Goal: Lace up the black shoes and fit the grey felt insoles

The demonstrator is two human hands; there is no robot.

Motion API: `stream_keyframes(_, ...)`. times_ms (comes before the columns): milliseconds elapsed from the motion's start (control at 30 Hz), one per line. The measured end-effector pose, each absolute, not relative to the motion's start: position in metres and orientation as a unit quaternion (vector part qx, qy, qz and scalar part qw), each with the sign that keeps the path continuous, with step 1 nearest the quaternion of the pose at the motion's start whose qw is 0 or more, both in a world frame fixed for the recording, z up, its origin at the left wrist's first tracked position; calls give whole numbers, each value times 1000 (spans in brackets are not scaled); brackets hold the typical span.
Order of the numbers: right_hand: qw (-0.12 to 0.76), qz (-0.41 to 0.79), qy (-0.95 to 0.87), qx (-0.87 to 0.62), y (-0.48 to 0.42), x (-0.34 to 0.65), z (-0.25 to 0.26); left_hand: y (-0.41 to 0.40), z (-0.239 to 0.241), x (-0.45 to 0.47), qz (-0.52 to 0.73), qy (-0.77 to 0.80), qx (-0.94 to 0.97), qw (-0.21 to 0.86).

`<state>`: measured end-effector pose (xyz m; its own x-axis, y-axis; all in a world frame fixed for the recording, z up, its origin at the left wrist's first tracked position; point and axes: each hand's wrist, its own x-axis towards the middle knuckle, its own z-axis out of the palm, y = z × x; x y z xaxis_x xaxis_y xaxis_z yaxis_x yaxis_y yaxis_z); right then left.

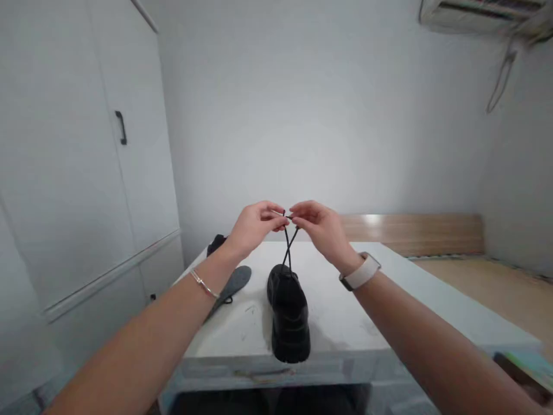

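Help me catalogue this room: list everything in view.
Table: 1, white, centre
Shoe: 1, black, on table
Lace: 1, black, above shoe
Insole: 1, grey, table's left
Unidentified item: 1, black, table's far-left
Wardrobe: 1, white, left
Handles: 2, black, on wardrobe
Air conditioner: 1, white, upper right
Bed frame: 1, brown, right
Blurred object: 1, multicoloured, lower right
Bracelet: 1, silver, left wrist
Wristband: 1, white, right wrist
Left hand, right hand: 2, bare, holding lace
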<state>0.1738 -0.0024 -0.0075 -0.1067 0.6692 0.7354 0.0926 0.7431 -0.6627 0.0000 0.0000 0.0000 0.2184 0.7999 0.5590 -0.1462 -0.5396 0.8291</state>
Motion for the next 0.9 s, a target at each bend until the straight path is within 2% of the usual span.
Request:
stream_keyframes(133, 689, 316, -604, -246, 6, 197, -19, 15, -12, -17, 604, 249, 626, 426)
stream_keyframes(267, 715, 394, -510, -272, 19, 224, -41, 27, -39, -43, 610, 258, 580, 473)
stream_keyframes(367, 728, 376, -486, -303, 30, 253, -64, 38, -65, -70, 626, 287, 553, 469)
stream_keyframes(567, 743, 284, -471, -381, 42, 310, -105, 58, -114, -116, 630, 380, 556, 386)
stream_keyframes(667, 696, 255, -526, -417, 39, 306, -120, 58, -125, -111, 583, 417, 614, 330)
stream_keyframes(900, 480, 237, -724, -434, 18, 240, -144, 33, -129, -56, 401, 389, 800, 218)
